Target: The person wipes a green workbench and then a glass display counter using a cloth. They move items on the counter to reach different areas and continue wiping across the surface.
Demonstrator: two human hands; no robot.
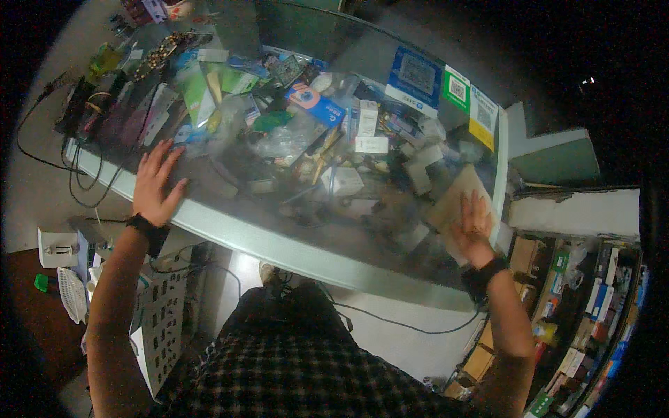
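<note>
Before me stands a glass-topped display counter (251, 253) with a pale metal edge, many small goods showing through the glass. My left hand (157, 183) rests on the near left part of the glass, fingers spread and holding nothing. At the right end, my right hand (474, 222) lies flat on a folded beige cloth (454, 193), fingers fairly straight; the hand presses on the cloth and does not visibly grip it. Under the glass are a blue and orange box (316, 104), small white boxes (371, 144) and clear plastic bags (282, 141).
Printed code signs (415, 78) stick to the glass at the far right. Black cables (78, 172) hang over the left edge near a string of beads (164, 49). Shelves of boxed goods (569, 360) stand at the lower right. A perforated white panel (159, 318) is at the lower left.
</note>
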